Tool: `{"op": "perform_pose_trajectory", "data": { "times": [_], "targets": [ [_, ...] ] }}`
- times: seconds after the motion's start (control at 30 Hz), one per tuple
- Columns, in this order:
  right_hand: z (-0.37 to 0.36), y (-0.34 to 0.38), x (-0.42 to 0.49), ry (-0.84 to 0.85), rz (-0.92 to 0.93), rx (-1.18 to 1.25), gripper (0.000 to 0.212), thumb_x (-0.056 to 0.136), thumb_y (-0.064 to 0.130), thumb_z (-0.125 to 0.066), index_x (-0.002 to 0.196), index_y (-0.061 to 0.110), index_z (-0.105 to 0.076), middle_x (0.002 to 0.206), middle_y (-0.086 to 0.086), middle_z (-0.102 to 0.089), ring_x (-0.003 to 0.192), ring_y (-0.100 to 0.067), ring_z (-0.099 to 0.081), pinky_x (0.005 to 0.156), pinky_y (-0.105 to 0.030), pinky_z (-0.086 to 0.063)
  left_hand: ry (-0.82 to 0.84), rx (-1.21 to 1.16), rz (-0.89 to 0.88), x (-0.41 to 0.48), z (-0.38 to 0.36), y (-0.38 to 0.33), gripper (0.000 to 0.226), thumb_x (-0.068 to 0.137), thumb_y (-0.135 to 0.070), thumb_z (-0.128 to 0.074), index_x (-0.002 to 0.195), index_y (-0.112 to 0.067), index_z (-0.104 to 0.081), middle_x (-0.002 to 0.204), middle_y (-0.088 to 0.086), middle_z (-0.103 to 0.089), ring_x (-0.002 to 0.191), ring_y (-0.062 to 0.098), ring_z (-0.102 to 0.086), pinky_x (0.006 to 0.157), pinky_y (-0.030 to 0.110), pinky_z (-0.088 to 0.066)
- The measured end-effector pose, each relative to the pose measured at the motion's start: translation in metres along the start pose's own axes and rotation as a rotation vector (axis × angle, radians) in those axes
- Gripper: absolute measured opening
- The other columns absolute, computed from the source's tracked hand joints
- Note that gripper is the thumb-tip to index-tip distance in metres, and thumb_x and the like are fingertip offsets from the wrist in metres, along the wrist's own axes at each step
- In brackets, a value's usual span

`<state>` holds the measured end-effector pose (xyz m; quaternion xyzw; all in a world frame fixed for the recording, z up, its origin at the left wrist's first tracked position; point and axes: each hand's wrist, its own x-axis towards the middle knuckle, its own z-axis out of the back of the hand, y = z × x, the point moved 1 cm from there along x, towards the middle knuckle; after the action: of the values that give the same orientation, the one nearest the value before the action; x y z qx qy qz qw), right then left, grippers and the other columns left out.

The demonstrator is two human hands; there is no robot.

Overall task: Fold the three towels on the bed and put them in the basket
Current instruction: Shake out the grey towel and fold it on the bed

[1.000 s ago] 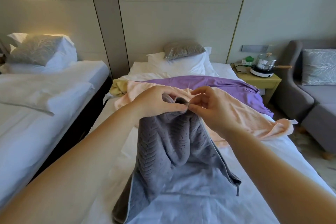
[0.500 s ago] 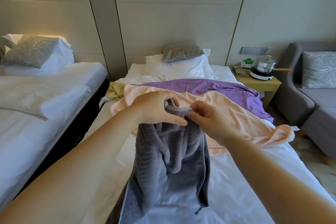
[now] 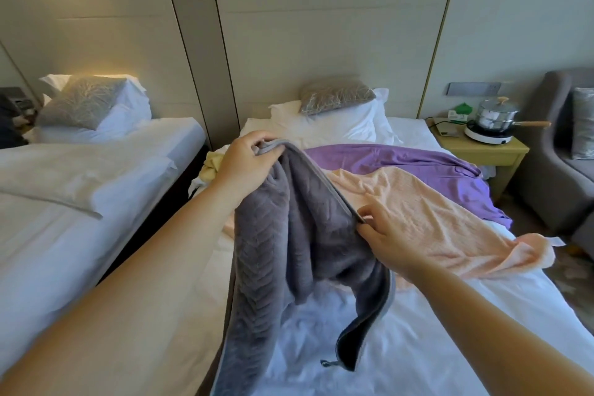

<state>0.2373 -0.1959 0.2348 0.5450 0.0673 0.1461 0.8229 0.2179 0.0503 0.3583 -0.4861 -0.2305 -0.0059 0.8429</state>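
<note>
A grey towel [image 3: 289,241] hangs in the air over the near bed [image 3: 434,347]. My left hand [image 3: 247,161] grips its top corner, raised at the left. My right hand [image 3: 384,235] pinches the towel's edge lower down and to the right. A peach towel [image 3: 424,212] lies spread across the bed behind it, and a purple towel [image 3: 401,164] lies beyond that. A yellow cloth [image 3: 210,165] shows at the bed's left edge. No basket is in view.
A second bed [image 3: 80,202] stands to the left across a dark gap. White pillows [image 3: 337,125] lie at the headboard. A nightstand [image 3: 482,151] with a pot on a hotplate [image 3: 491,122] stands at the right, next to a grey sofa [image 3: 559,177].
My hands, pinching the towel's top together before, have moved apart. The left hand has risen to the left with the corner; the right has slid down the edge to the right.
</note>
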Motion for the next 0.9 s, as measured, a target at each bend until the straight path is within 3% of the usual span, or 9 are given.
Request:
{"op": "perform_pose_trajectory", "data": {
  "times": [0.1,0.23,0.4,0.5,0.57,0.67,0.73,0.8,0.9],
  "targets": [
    [0.015,-0.006,0.008,0.159,0.091,-0.215,0.039,0.073,0.037,-0.074,0.104,0.034,-0.05,0.092,0.015,-0.06,0.084,0.0,-0.06,0.069,-0.017,-0.048,-0.09,0.066,0.155,0.011,-0.003,0.04,0.008,0.093,-0.024,-0.059,0.1,-0.023,-0.061,0.099,-0.002,-0.059,0.077,0.0,-0.053,0.062,0.007,-0.04],
    [0.023,-0.052,0.015,0.265,-0.038,-0.672,0.02,0.073,0.019,-0.066,0.085,0.023,-0.05,0.087,0.004,-0.052,0.082,-0.02,-0.052,0.071,-0.035,-0.045,-0.049,0.237,0.328,0.001,-0.012,0.114,0.019,0.093,-0.029,-0.055,0.108,-0.02,-0.062,0.099,-0.003,-0.059,0.09,0.017,-0.056,0.076,0.027,-0.042],
    [-0.001,-0.134,0.01,0.257,-0.207,-0.536,0.017,0.087,0.008,-0.049,0.096,0.022,-0.048,0.082,0.0,-0.054,0.073,-0.019,-0.051,0.057,-0.027,-0.036,0.233,0.398,0.627,-0.065,-0.046,0.223,0.017,0.094,-0.029,-0.054,0.087,-0.016,-0.061,0.077,0.004,-0.061,0.074,0.027,-0.059,0.062,0.033,-0.043],
    [-0.027,-0.175,0.025,0.207,-0.256,-0.53,0.02,0.089,0.006,-0.05,0.103,0.02,-0.052,0.09,-0.002,-0.054,0.08,-0.023,-0.052,0.059,-0.029,-0.037,0.353,0.471,0.752,-0.111,-0.072,0.278,0.014,0.092,-0.03,-0.057,0.092,-0.017,-0.062,0.094,0.01,-0.064,0.079,0.026,-0.059,0.067,0.033,-0.045],
    [-0.041,-0.202,0.04,0.199,-0.293,-0.582,0.023,0.088,0.009,-0.054,0.109,0.015,-0.054,0.107,-0.007,-0.052,0.09,-0.027,-0.053,0.07,-0.032,-0.042,0.406,0.485,0.875,-0.132,-0.086,0.312,0.037,0.09,-0.033,-0.061,0.123,-0.017,-0.054,0.128,0.015,-0.051,0.099,0.03,-0.059,0.079,0.036,-0.048],
    [-0.056,-0.245,0.059,0.268,-0.452,-0.66,0.048,0.086,0.02,-0.06,0.131,0.013,-0.043,0.138,-0.013,-0.032,0.108,-0.036,-0.051,0.089,-0.04,-0.046,0.453,0.505,1.116,-0.154,-0.099,0.349,0.087,0.085,-0.044,-0.066,0.15,-0.026,-0.011,0.156,0.016,-0.003,0.129,0.039,-0.042,0.092,0.039,-0.042],
    [-0.065,-0.269,0.069,0.313,-0.618,-0.597,0.073,0.084,0.026,-0.065,0.144,0.015,-0.024,0.149,-0.014,-0.017,0.118,-0.041,-0.046,0.092,-0.041,-0.045,0.457,0.391,1.255,-0.16,-0.107,0.369,0.108,0.078,-0.046,-0.073,0.151,-0.022,0.004,0.155,0.017,-0.01,0.132,0.037,-0.038,0.094,0.038,-0.04],
    [-0.073,-0.288,0.074,0.375,-0.753,-0.469,0.089,0.082,0.023,-0.069,0.149,0.015,-0.011,0.151,-0.019,-0.019,0.126,-0.04,-0.041,0.092,-0.04,-0.041,0.511,0.297,1.315,-0.163,-0.112,0.385,0.102,0.074,-0.044,-0.077,0.148,-0.011,-0.015,0.141,0.016,-0.041,0.122,0.032,-0.049,0.084,0.032,-0.041],
    [-0.085,-0.302,0.084,0.498,-0.688,-0.455,0.06,0.081,0.006,-0.065,0.135,0.012,-0.041,0.13,-0.017,-0.054,0.112,-0.031,-0.053,0.088,-0.031,-0.041,0.636,0.379,1.188,-0.156,-0.116,0.397,0.049,0.074,-0.041,-0.076,0.105,-0.006,-0.062,0.087,0.005,-0.064,0.085,0.023,-0.062,0.063,0.027,-0.042]
  ]
}}
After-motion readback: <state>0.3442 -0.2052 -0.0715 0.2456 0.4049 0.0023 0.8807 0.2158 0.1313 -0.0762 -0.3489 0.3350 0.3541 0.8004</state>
